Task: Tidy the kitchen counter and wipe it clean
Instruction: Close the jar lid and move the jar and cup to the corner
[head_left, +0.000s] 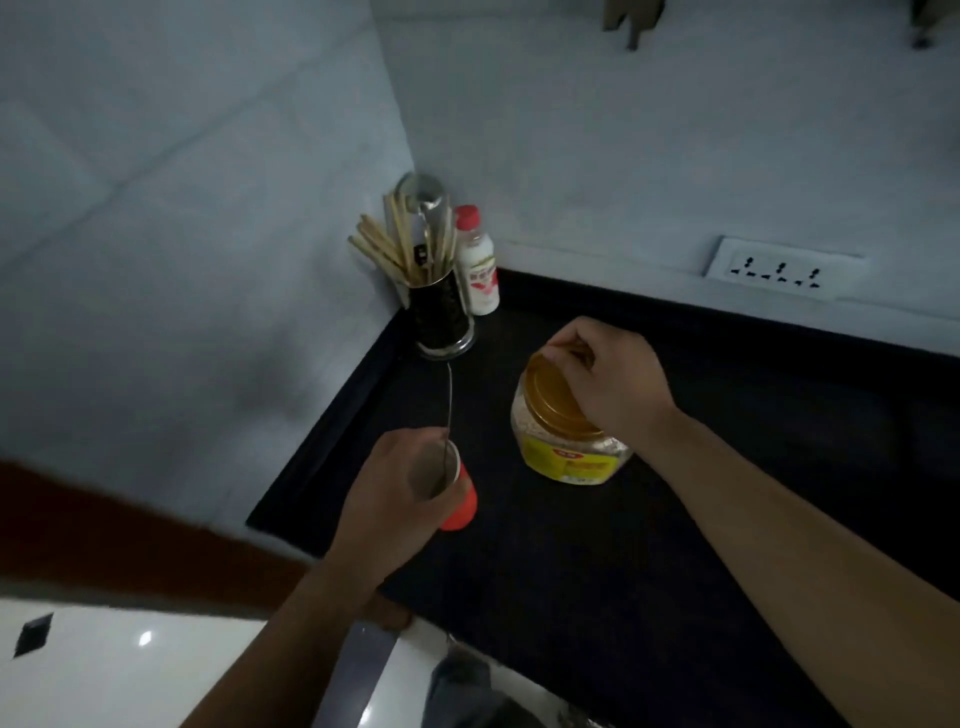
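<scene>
Clearing counter (675, 519) | left hand (395, 483) curls round light cup (460, 499), spoon (449, 405) inside | right hand (608, 374) pinches lid (550, 400), frame centre | jar (566, 457) likely heavy, slippery: grip body

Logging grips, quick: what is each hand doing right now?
Left hand: holds the red cup, a metal utensil standing in it.
Right hand: grips the jar by its lid.
</scene>
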